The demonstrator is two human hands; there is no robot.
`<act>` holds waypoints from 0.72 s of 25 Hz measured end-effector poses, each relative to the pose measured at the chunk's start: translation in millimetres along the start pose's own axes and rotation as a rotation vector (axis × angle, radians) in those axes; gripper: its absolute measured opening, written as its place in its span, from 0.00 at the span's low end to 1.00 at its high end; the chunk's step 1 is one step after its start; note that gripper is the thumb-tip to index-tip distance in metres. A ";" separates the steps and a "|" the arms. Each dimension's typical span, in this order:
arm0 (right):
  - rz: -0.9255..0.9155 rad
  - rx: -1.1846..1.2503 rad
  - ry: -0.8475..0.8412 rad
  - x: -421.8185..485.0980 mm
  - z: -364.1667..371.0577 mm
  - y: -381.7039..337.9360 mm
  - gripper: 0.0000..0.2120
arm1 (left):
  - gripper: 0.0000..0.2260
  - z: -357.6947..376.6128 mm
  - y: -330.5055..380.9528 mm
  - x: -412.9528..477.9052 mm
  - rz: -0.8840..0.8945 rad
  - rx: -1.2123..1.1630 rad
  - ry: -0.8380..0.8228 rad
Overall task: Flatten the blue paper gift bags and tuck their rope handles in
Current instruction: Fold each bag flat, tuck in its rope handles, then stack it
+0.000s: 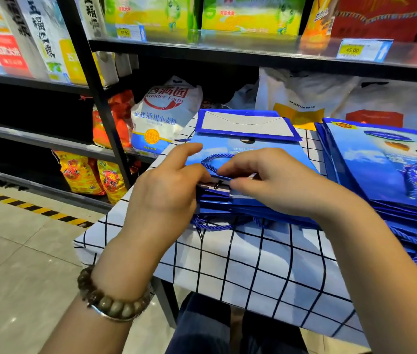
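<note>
Two hands at frame centre on the top bag point(266, 149) of a flat pile point(230, 209) — left hand point(169, 185) grips its near edge, right hand point(266, 180) pinches the rope handle point(211, 160). Second pile point(381, 172) at right, checked cloth point(253, 264) beneath.

A table draped in a white cloth with a dark blue grid point(253, 272) carries a middle stack of flattened blue paper gift bags point(248, 208) and a second stack point(393, 175) just beside it on the right. Blue rope handles point(212, 226) trail from the middle stack onto the cloth
</note>
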State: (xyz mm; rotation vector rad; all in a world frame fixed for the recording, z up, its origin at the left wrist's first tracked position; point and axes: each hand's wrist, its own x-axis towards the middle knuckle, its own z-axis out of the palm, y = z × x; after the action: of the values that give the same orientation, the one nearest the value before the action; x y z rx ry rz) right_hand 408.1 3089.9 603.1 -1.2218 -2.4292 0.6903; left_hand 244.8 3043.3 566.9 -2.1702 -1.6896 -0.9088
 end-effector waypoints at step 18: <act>0.001 0.032 0.293 -6.7 24.8 3.2 0.17 | 0.09 -11.9 29.8 12.7 -0.076 0.393 -0.413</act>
State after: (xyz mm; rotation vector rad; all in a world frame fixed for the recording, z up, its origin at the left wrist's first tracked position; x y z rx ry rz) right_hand 401.7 3079.4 580.3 -1.2179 -2.1693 0.5079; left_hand 270.6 3037.9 589.1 -2.1227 -1.9395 -0.1148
